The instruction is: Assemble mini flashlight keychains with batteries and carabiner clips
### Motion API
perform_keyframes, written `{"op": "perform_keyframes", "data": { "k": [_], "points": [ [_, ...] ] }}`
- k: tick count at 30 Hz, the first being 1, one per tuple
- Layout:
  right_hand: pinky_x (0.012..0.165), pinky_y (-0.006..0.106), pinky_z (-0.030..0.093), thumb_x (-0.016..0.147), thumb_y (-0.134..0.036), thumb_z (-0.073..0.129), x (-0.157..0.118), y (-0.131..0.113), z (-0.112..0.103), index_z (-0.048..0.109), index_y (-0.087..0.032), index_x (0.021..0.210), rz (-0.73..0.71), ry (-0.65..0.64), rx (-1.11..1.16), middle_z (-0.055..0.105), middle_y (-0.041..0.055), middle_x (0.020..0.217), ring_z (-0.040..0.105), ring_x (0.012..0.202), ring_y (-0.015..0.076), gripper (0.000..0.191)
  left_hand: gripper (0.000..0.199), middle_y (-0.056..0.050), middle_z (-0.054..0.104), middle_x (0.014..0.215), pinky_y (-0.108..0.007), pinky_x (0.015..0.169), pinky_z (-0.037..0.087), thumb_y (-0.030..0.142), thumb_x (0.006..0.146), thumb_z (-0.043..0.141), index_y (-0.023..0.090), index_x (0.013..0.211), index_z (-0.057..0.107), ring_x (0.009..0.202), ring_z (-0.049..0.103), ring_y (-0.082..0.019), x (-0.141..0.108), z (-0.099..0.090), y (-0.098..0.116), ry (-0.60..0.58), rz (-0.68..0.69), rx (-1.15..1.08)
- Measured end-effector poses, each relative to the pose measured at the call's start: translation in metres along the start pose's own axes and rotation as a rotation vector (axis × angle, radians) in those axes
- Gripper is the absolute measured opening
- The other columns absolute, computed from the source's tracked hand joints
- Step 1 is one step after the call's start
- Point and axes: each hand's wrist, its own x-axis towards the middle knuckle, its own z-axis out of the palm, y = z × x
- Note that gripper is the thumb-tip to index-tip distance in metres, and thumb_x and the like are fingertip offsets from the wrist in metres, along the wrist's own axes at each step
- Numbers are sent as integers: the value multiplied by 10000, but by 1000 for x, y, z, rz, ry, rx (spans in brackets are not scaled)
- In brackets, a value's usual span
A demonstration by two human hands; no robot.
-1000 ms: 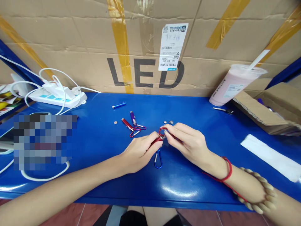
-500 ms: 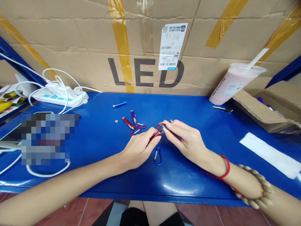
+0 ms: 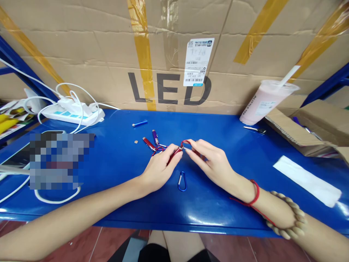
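My left hand (image 3: 158,171) is closed around a small red flashlight (image 3: 177,150), its silver end pointing up and right. At that end, a red carabiner (image 3: 186,141) is pinched in the fingers of my right hand (image 3: 216,158); carabiner and flashlight meet, but whether they are linked is hard to see. A blue carabiner (image 3: 185,181) lies just below my hands. Behind my left hand rest another red flashlight (image 3: 148,143) and a purple flashlight (image 3: 155,137), their carabiners partly hidden. Farther back lie a blue flashlight (image 3: 140,123) and a small round disc (image 3: 136,142).
A white power strip (image 3: 62,115) with cables and a blurred-out object (image 3: 61,160) are on the left. At the right stand a pink drink cup (image 3: 257,103) and an open cardboard box (image 3: 289,134), near a key (image 3: 255,130) and a white paper strip (image 3: 307,180). A large carton (image 3: 109,47) backs the blue table.
Both hands have shifted slightly left in the picture. The red carabiner has tipped over and now looks flatter, its loop bending toward my right fingers. The view has also moved a little.
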Motion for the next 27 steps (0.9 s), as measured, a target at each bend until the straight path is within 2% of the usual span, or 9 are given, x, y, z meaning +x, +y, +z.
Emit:
{"op": "perform_keyframes", "data": {
  "k": [4,11,18,24,27],
  "points": [
    [668,252,485,925,-243,436,0,1,2,516,-139,1243,36,-40,13,586,56,867,553,733,126,345,199,33,555,712,-227,586,361,356,922,360,199,859,465,645,525,-118,1,0,-2,0,20,22],
    [621,230,482,838,-192,508,-2,-3,-1,473,-185,1268,19,-95,77,590,6,852,529,620,83,432,221,0,664,1002,-268,790,432,322,927,394,220,1031,560,880,615,-153,2,0,-4,-32,112,22],
    [584,213,462,868,-242,506,-2,0,-2,537,-189,1159,13,-117,50,581,12,837,535,640,85,297,220,3,675,990,-277,784,435,308,924,406,219,1026,578,874,618,-161,1,1,-7,-23,96,43],
    [548,203,461,862,-210,502,0,-1,0,510,-198,1121,28,-96,79,602,11,867,541,590,71,260,204,20,664,934,-266,754,430,339,922,411,231,1004,563,820,613,-146,1,1,-6,-20,92,18],
    [530,195,454,850,-212,515,0,-2,-1,498,-200,1050,61,-104,100,602,-8,803,541,566,68,201,204,18,664,913,-270,740,432,344,920,415,230,991,568,813,616,-149,0,0,-5,-18,94,34]
  ]
}}
